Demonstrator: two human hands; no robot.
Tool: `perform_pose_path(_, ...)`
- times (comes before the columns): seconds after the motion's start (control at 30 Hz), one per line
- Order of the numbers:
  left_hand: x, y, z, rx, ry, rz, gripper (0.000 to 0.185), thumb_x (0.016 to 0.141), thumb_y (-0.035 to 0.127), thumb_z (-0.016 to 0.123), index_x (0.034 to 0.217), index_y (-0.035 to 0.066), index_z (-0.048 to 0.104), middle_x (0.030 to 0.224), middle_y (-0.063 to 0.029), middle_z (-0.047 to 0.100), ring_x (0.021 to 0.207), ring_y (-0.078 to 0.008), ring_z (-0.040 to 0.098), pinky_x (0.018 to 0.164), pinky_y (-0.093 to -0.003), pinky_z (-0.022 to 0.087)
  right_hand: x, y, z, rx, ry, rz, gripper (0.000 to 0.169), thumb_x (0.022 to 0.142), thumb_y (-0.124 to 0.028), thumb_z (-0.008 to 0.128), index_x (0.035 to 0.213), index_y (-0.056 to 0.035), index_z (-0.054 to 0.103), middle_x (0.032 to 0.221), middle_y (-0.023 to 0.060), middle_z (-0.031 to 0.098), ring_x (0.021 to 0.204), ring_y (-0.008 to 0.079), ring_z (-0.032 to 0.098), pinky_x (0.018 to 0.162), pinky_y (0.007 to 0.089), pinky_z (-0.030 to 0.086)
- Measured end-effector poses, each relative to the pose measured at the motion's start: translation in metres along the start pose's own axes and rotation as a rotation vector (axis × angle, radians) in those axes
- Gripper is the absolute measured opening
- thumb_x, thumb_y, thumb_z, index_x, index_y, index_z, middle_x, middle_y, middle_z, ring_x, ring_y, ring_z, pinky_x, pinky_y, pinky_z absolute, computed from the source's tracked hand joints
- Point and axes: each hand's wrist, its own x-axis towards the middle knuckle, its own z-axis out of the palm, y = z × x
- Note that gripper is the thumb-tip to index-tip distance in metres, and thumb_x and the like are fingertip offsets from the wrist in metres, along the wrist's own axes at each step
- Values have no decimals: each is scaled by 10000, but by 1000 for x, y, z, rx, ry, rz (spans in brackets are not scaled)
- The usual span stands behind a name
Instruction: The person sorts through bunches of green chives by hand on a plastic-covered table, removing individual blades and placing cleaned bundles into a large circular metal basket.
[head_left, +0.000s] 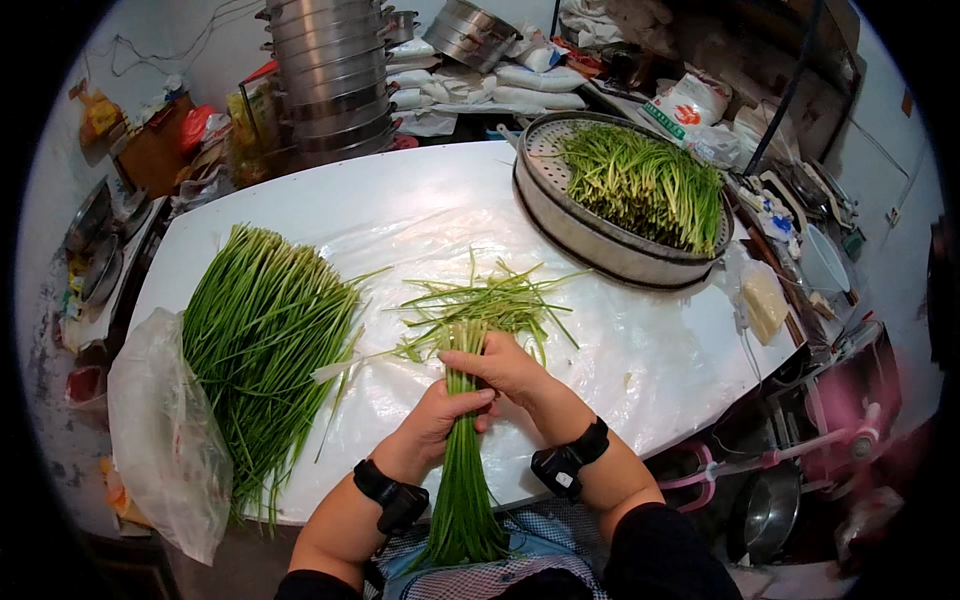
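A bundle of garlic chives (461, 480) is gripped in both of my hands, pale stem ends pointing away from me and green leaves hanging over the table edge towards my lap. My left hand (442, 416) wraps around the middle of the bundle. Closer to the stem ends, my right hand (510, 364) closes on it, thumb laid across the stalks. Just beyond the stem ends lies a loose scatter of chive scraps (495, 300). To the left rests a large heap of chives (270, 352), partly covered at its near side by a clear plastic bag (165, 435).
A round metal steamer tray (615, 240) holding more chives stands at the table's far right. Plastic sheeting covers part of the white table (420, 180). Stacked steamers (330, 75) rise behind it. A bagged yellowish block (761, 300) lies at the right edge, above a pink-framed object (847, 412).
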Motion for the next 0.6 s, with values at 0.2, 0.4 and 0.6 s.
perform_pose_path(0.2, 1, -5, 5, -11, 13, -71, 344, 805, 160, 627, 1079, -2, 498, 838, -113, 603, 686, -197, 615, 646, -325, 536, -4, 5, -15, 100, 69, -100, 147, 841, -205, 603, 785, -72, 577, 653, -11, 556, 532, 50, 502, 437, 199, 381)
perform_pose_path(0.4, 3, -4, 0, 24, 81, -30, 302, 827, 139, 590, 1079, 4, 493, 809, -117, 598, 678, -182, 612, 621, -291, 521, 3, 7, -30, 238, 99, -58, 210, 860, -278, 579, 855, -68, 578, 664, -30, 518, 535, 42, 413, 475, 193, 333)
perform_pose_path(0.6, 3, -1, 3, 75, 94, -24, 285, 833, 147, 584, 1064, 4, 496, 782, -115, 598, 655, -170, 605, 593, -279, 513, 0, 1, -26, 99, 80, -72, 221, 847, -287, 595, 861, -67, 574, 664, -19, 524, 531, 55, 428, 465, 203, 342)
